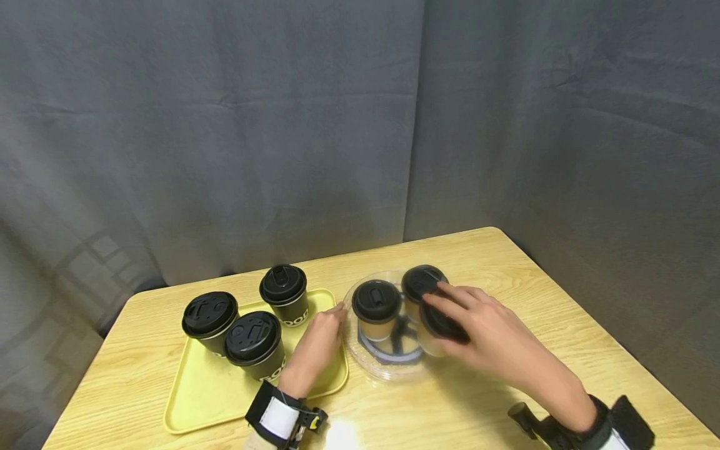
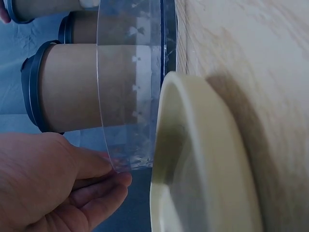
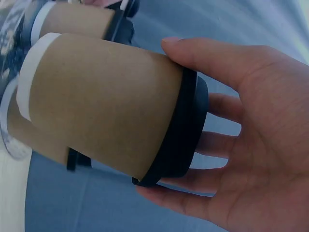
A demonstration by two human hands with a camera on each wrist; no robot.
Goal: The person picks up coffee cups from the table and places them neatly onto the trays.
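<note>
Head view. We see a wooden table [image 1: 506,275] carrying a yellow tray [image 1: 208,394] near its front left corner and, just right of the tray, a clear plastic cup carrier [image 1: 388,369]. Three black lidded paper cups [image 1: 254,345] stand on the far half of the tray. In the carrier stand two brown lidded cups [image 1: 375,310], and a third brown cup [image 1: 441,325] sits at its right side under the right hand [image 1: 489,337]. We find that hand's fingers curled over the black lid of this cup, clamped on it. The left hand [image 1: 315,350] lies over the tray's right edge, its fingertips reaching the carrier's left wall.

Left wrist view. We see the left hand [image 2: 53,188] with thumb and fingers closed together, pinching the edge of the clear carrier wall [image 2: 128,87]. The tray rim [image 2: 203,159] lies just beside that wall, on the wood of the table [image 2: 251,53]. Behind the clear wall the brown cups [image 2: 72,92] show with their dark lids.

Right wrist view. We see the right hand [image 3: 256,145] holding the brown cup [image 3: 106,101] by its black lid [image 3: 186,130]: the thumb lies on one side of the lid rim and the fingers, slightly spread, wrap the lid top and other side. Another brown cup [image 3: 77,19] shows beyond it.
</note>
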